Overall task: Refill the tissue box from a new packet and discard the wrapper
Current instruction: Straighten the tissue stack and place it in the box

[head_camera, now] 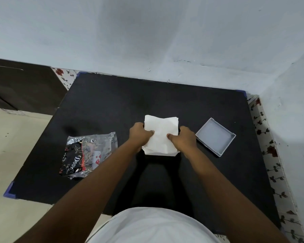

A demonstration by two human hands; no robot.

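A white stack of tissues (161,132) sits at the middle of the black table (104,102). My left hand (140,134) grips its left side with the thumb pressed on top. My right hand (182,139) grips its right side the same way. Whatever lies beneath the stack is hidden by the tissues and my hands. A shallow grey box part (216,136), open side up with nothing in it, rests to the right of my right hand. The crumpled plastic wrapper (88,153), clear with black and red print, lies flat to the left.
The table stands against a pale blue wall (147,32), with a flower-patterned strip (270,155) along its right side. Dark furniture (21,85) stands at the far left over a light floor (12,146).
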